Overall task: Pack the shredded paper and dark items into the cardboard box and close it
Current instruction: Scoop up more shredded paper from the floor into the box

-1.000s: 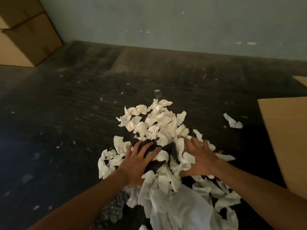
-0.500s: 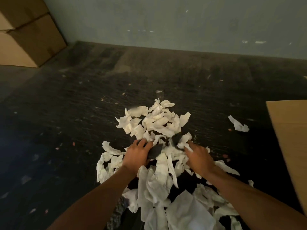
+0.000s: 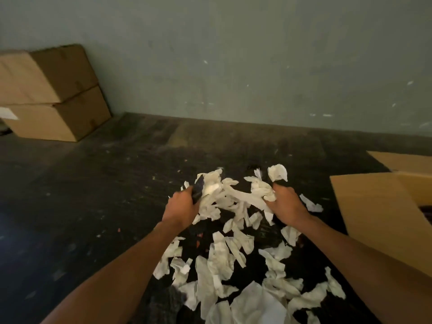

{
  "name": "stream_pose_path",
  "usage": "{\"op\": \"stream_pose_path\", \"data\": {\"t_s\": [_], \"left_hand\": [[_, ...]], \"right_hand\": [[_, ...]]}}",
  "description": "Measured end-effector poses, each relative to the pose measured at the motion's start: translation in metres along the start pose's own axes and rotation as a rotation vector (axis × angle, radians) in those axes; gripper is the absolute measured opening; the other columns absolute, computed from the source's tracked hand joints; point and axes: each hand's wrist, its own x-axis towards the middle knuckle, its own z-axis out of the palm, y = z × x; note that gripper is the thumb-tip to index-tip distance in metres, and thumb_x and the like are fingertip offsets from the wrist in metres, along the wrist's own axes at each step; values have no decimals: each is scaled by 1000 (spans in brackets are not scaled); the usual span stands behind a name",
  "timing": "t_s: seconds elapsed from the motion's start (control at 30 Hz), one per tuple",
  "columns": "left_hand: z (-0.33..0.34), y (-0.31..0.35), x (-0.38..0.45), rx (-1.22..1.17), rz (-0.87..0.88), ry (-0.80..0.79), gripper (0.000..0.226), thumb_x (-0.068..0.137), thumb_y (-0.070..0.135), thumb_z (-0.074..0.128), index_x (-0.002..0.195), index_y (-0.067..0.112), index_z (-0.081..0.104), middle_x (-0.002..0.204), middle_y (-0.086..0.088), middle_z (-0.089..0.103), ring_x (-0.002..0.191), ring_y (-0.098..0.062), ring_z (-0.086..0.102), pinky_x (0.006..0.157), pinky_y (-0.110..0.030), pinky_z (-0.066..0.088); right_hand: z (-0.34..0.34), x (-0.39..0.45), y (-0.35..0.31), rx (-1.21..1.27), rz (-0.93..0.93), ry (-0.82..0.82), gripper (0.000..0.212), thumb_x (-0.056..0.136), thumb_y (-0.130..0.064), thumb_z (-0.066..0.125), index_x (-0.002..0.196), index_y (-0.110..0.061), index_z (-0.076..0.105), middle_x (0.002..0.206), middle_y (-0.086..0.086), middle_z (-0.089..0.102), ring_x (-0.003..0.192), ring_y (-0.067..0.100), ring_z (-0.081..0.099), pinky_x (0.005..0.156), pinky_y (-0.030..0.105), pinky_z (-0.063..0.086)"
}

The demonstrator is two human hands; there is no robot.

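Note:
My left hand (image 3: 181,206) and my right hand (image 3: 286,204) are raised above the dark floor, each closed on a bunch of white shredded paper (image 3: 224,195) that hangs between them. A dark item (image 3: 198,190) shows in my left hand's grip among the paper. More torn white paper (image 3: 224,256) lies scattered on the floor below, between my forearms. The open cardboard box (image 3: 374,211) stands at the right, its flap spread toward me, a little right of my right hand.
Two closed cardboard boxes (image 3: 51,94) are stacked in the far left corner against the pale green wall (image 3: 233,54). The floor (image 3: 93,183) is dark and flecked with small scraps. A dark patterned piece (image 3: 163,302) lies near my left forearm.
Both hands closed on the pile and lifted a bundle of paper and a dark item off the floor. The view tilted up; the box now shows more at the right.

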Motion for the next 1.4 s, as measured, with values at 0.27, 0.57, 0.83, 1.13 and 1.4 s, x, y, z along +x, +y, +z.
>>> {"op": "stream_pose_path", "data": {"t_s": [0.27, 0.57, 0.83, 1.13, 1.4], "left_hand": [[-66, 58, -33, -113, 92, 134, 35, 94, 28, 57, 126, 15, 56, 104, -12, 67, 89, -30, 66, 84, -48, 56], [-71, 129, -63, -175, 213, 128, 37, 95, 28, 58, 129, 15, 54, 107, -11, 66, 92, -28, 66, 85, -48, 57], [-32, 207, -82, -216, 281, 58, 38, 95, 26, 58, 131, 14, 54, 112, -11, 65, 97, -27, 65, 89, -48, 55], [48, 337, -86, -274, 307, 37, 26, 95, 28, 57, 119, 17, 59, 103, -7, 66, 92, -23, 66, 84, -45, 57], [147, 462, -95, -342, 291, -88, 25, 95, 29, 57, 118, 19, 62, 102, -6, 70, 89, -21, 66, 82, -40, 57]], "right_hand": [[-91, -36, -40, 96, -2, 264, 26, 94, -27, 58, 110, -6, 62, 107, 15, 68, 100, 33, 63, 81, 35, 47], [-164, -84, -33, 34, 25, 361, 17, 95, -33, 52, 99, -17, 58, 104, 16, 66, 100, 36, 59, 80, 40, 47], [-223, -114, 33, -31, 91, 437, 30, 96, -37, 51, 107, -10, 59, 104, 18, 66, 98, 37, 60, 83, 44, 49], [-296, -113, 170, -114, 113, 425, 31, 94, -37, 56, 107, -9, 60, 106, 18, 67, 95, 38, 61, 71, 34, 40], [-324, -119, 299, -243, 149, 180, 29, 97, -33, 51, 117, -13, 56, 116, 10, 63, 105, 28, 58, 84, 35, 47]]}}
